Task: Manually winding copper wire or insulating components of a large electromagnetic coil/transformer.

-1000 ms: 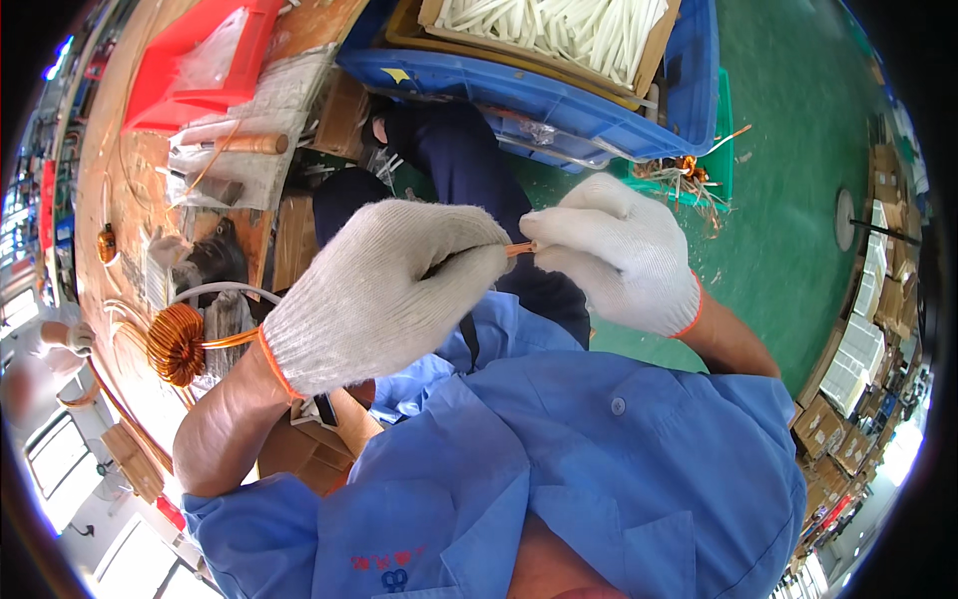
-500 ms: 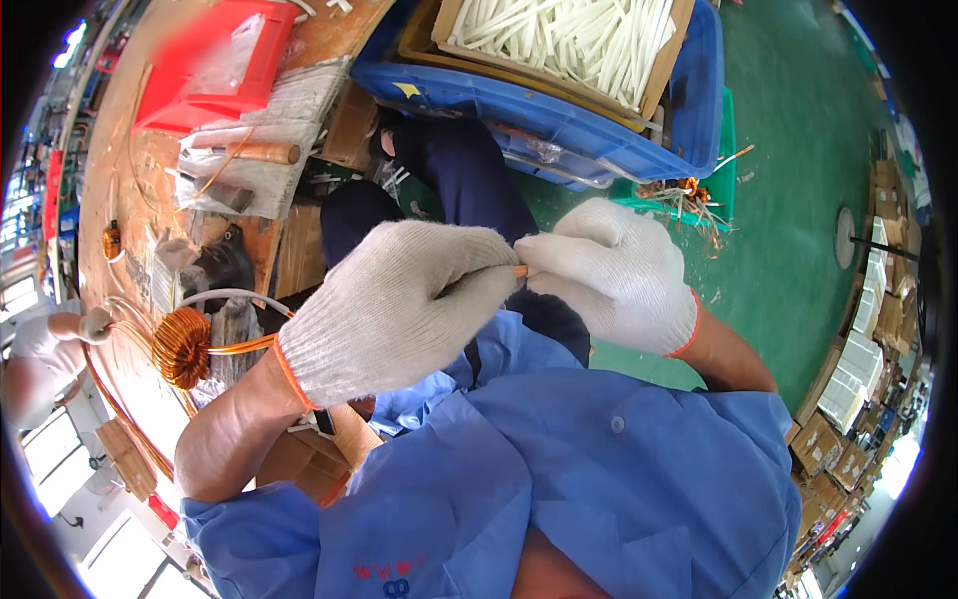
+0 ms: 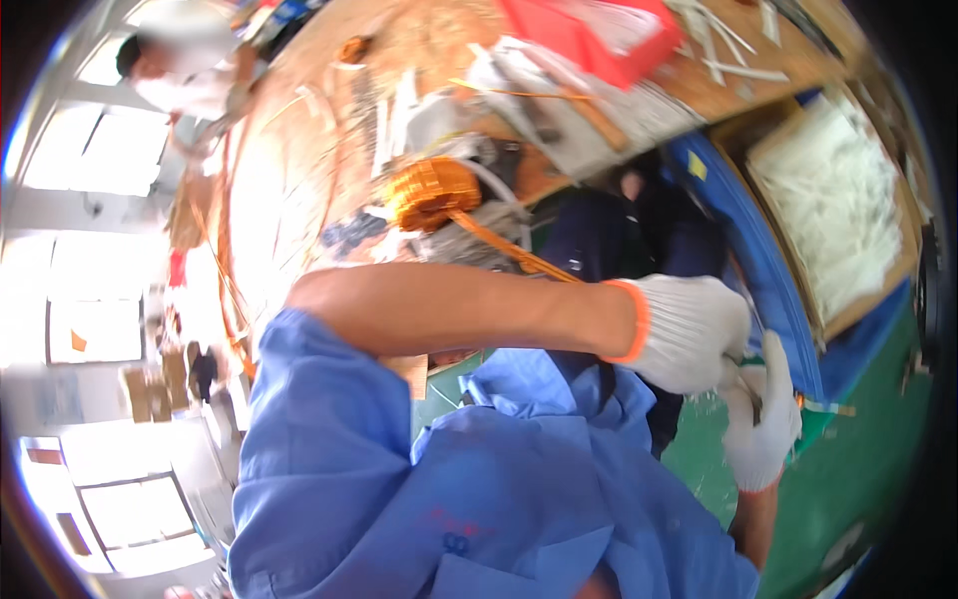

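My left hand [image 3: 691,334], in a white knit glove with an orange cuff, is closed with its fingers curled under. Two copper wire leads [image 3: 509,248] run from an orange-copper wound coil [image 3: 434,193] on the workbench and pass behind my left forearm toward that hand. My right hand [image 3: 760,424], gloved the same way, meets the left fingertips from below right. One of its digits points upward, while the others bend in against the left hand. Blur and the gloves hide what lies between the fingertips.
Right of my hands stands a blue crate [image 3: 758,260] with a carton of white strips [image 3: 833,215]. A red bin [image 3: 609,35], a wood-handled tool [image 3: 599,125] and loose white tubes [image 3: 733,50] lie on the wooden bench [image 3: 439,40]. Another person [image 3: 195,85] is at the far left.
The view has swung left, so bench, coil and crate appear farther right. Both hands stay together, now at the right. The copper end seen between the fingertips is now hidden. A right digit now points up.
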{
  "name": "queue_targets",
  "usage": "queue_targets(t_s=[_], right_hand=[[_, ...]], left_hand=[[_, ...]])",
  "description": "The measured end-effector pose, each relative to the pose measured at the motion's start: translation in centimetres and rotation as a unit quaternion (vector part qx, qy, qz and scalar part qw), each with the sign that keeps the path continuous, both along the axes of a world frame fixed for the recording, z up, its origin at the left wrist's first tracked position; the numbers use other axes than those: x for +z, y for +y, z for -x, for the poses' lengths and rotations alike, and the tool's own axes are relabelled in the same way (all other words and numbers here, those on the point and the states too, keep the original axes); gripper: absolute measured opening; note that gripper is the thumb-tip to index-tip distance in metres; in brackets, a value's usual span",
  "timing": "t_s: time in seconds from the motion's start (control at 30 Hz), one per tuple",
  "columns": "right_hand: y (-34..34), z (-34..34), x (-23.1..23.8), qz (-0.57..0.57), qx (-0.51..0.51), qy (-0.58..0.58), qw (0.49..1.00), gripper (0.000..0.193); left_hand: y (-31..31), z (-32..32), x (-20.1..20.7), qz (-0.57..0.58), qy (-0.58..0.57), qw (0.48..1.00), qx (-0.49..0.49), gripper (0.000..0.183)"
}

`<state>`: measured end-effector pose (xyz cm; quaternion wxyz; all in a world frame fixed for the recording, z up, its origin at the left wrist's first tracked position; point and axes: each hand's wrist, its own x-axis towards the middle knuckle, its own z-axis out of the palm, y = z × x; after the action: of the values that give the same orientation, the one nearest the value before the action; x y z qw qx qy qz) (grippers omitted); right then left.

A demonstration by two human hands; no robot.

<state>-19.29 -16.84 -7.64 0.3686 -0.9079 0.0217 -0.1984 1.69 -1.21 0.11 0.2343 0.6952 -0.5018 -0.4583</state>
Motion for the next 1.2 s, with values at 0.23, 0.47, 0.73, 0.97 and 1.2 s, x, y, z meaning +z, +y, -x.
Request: queue_targets(t_s=[0.23,0.47,0.73,0.97,1.2], right_hand=[[0.1,-0.2,-1.2,0.006,-0.005,0.02,1.0,0.074],[0.0,-0.4,-1.4,-0.028,0.006,0.064,0.998,0.066],[0.3,-1.4,-0.2,-0.017,0.012,-0.013,1.0,0.058],[1.3,-2.4,0.0,-0.001,0.051,0.021,0.998,0.056],[1.8,-2.3,-0.5,-0.062,-0.074,0.068,0.993,0.029]], left_hand=[[0.0,-0.4,0.4,-0.049,0.008,0.999,0.014,0.029],[0.0,-0.8,-0.1,-0.051,0.009,0.998,-0.018,0.033],[2.9,-2.1,2.5,-0.007,-0.048,0.999,-0.02,0.031],[3.6,-1.0,0.1,0.054,-0.104,0.993,-0.026,0.023],[3.7,-1.0,-0.5,0.105,-0.118,0.987,0.009,0.02]])
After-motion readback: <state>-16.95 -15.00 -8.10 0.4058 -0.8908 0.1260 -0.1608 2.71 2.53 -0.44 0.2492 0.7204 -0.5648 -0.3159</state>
